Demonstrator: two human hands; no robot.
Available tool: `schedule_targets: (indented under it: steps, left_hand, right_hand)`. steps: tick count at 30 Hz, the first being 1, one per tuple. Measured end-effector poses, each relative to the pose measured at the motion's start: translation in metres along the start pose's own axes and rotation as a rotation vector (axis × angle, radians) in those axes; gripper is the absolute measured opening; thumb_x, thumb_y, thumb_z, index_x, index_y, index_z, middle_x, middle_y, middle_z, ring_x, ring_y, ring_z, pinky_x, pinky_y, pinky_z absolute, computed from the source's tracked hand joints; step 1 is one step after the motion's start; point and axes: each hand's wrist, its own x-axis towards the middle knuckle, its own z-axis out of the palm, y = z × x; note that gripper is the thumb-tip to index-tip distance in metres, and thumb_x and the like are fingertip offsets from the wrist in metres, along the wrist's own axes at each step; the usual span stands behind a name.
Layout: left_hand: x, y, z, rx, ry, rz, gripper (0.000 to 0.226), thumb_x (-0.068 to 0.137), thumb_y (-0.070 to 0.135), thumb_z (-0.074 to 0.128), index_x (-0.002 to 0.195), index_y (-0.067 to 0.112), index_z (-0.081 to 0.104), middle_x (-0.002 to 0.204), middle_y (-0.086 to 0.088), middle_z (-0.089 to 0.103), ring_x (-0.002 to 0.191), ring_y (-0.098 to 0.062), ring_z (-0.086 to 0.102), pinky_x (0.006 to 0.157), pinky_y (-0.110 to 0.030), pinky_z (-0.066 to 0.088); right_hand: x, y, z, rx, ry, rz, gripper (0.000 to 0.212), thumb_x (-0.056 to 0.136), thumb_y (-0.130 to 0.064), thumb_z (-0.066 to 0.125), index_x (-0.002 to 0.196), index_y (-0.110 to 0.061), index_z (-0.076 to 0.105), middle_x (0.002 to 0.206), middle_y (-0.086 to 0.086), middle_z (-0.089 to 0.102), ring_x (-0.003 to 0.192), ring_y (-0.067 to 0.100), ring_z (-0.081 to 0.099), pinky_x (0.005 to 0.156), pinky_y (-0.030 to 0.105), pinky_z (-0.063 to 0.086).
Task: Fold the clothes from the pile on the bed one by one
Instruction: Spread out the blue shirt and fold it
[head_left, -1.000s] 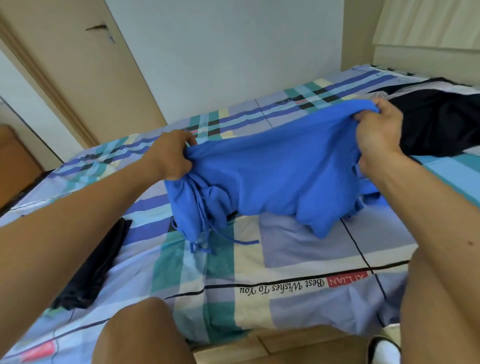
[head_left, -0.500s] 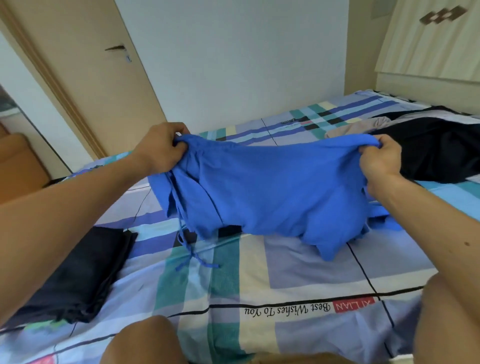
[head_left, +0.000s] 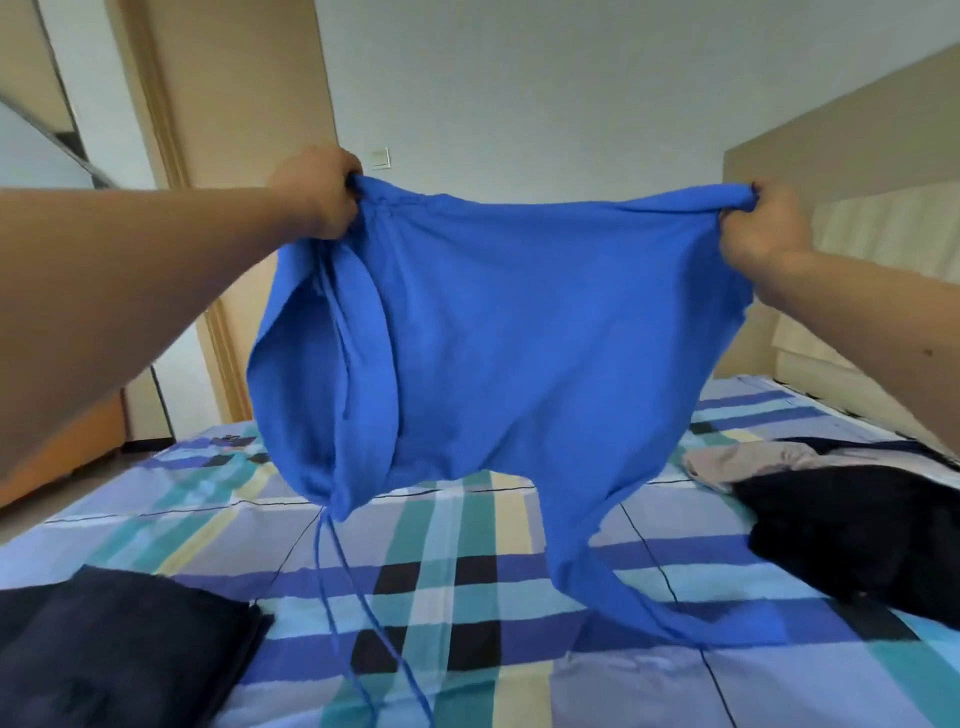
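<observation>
A bright blue garment (head_left: 519, 338) with dangling drawstrings hangs spread in the air above the bed (head_left: 467, 571). My left hand (head_left: 317, 195) grips its upper left corner and my right hand (head_left: 763, 228) grips its upper right corner. One lower end of the garment trails onto the sheet at the right. A pile of clothes (head_left: 857, 525), mostly black with a beige piece at its back, lies on the bed to the right. A folded dark garment (head_left: 119, 654) lies at the lower left.
The bed carries a blue, teal and cream checked sheet. A wooden door (head_left: 244, 104) and its frame stand at the back left, a white wall behind, and a beige headboard panel (head_left: 857, 145) at the right.
Both hands have lifted the blue garment from just above the sheet to chest height and pulled it wider apart. The view has tilted upward toward the wall.
</observation>
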Motion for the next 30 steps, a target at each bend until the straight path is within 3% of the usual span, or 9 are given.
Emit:
schedule_targets:
  steps: [5,8,12,14,16,20,24,27,30]
  left_hand:
    - [-0.004,-0.003,-0.002,-0.068,-0.071,-0.134,0.035,0.087,-0.003,0.045,0.113,0.004,0.068,0.118,-0.018,0.064,0.104,-0.037,0.057,0.083,-0.036,0.046]
    - [-0.03,0.014,0.007,-0.155,-0.421,-0.167,0.041,0.087,-0.005,0.049,0.124,0.006,0.063,0.112,-0.013,0.063,0.101,-0.03,0.054,0.081,-0.034,0.046]
    - [-0.096,0.099,0.014,-0.744,-0.52,-0.103,0.02,0.085,0.02,0.07,0.099,0.012,0.058,0.08,-0.005,0.06,0.072,-0.021,0.054,0.057,-0.026,0.04]
    - [-0.143,0.144,0.02,-0.909,-0.659,-0.129,0.035,0.085,0.04,0.072,0.093,0.01,0.056,0.074,-0.005,0.058,0.059,-0.019,0.055,0.05,-0.026,0.042]
    - [-0.186,0.166,0.045,-1.034,-0.805,-0.21,0.054,0.08,0.058,0.072,0.101,0.01,0.057,0.086,-0.004,0.066,0.069,-0.018,0.065,0.056,-0.031,0.055]
    - [-0.224,0.166,0.1,-1.096,-0.537,-0.256,0.044,0.079,0.041,0.079,0.114,0.02,0.063,0.105,0.004,0.071,0.095,-0.015,0.069,0.082,-0.038,0.06]
    - [-0.219,0.139,0.122,-1.059,-0.489,-0.377,0.003,0.094,0.011,0.062,0.093,0.009,0.064,0.088,-0.003,0.068,0.079,-0.02,0.065,0.071,-0.032,0.057]
    - [-0.198,0.103,0.119,-1.106,-0.465,-0.431,0.024,0.095,0.022,0.066,0.099,-0.002,0.067,0.088,-0.01,0.066,0.077,-0.023,0.06,0.073,-0.035,0.05]
    - [-0.174,0.069,0.103,-1.123,-0.403,-0.353,0.033,0.088,0.029,0.069,0.101,0.0,0.07,0.091,-0.013,0.071,0.082,-0.022,0.062,0.076,-0.038,0.05]
  right_hand:
    - [-0.004,-0.03,0.001,0.089,-0.047,0.029,0.013,0.089,-0.011,0.044,0.093,-0.02,0.053,0.093,0.002,0.054,0.084,0.02,0.049,0.059,0.026,0.038]
    - [-0.024,-0.044,0.009,0.213,-0.189,0.085,0.015,0.092,-0.011,0.054,0.083,-0.023,0.052,0.088,0.0,0.056,0.083,0.018,0.052,0.069,0.029,0.042]
    - [-0.07,-0.078,0.04,0.362,-0.474,0.236,0.023,0.094,0.003,0.053,0.08,-0.016,0.052,0.078,0.005,0.055,0.067,0.016,0.054,0.057,0.026,0.048]
    - [-0.092,-0.09,0.056,0.459,-0.506,0.292,0.031,0.095,0.009,0.045,0.077,-0.016,0.048,0.075,0.006,0.051,0.066,0.017,0.054,0.05,0.026,0.05]
    - [-0.107,-0.098,0.067,0.522,-0.491,0.323,0.029,0.096,0.006,0.042,0.081,-0.015,0.054,0.081,0.006,0.052,0.073,0.019,0.057,0.049,0.027,0.053]
    - [-0.108,-0.114,0.067,0.618,-0.41,0.312,0.029,0.096,0.004,0.046,0.085,-0.01,0.069,0.091,0.005,0.059,0.081,0.018,0.063,0.068,0.028,0.061]
    - [-0.085,-0.118,0.047,0.646,-0.332,0.211,0.033,0.09,0.009,0.047,0.103,-0.013,0.069,0.098,0.005,0.062,0.099,0.021,0.066,0.085,0.035,0.061]
    - [-0.065,-0.094,0.031,0.376,-0.321,0.032,0.054,0.077,0.001,0.056,0.129,-0.016,0.059,0.112,0.006,0.066,0.108,0.021,0.066,0.094,0.034,0.057]
    - [-0.057,-0.062,0.02,0.013,-0.289,-0.138,0.056,0.069,-0.005,0.069,0.122,-0.019,0.058,0.104,0.005,0.069,0.102,0.022,0.068,0.092,0.04,0.056]
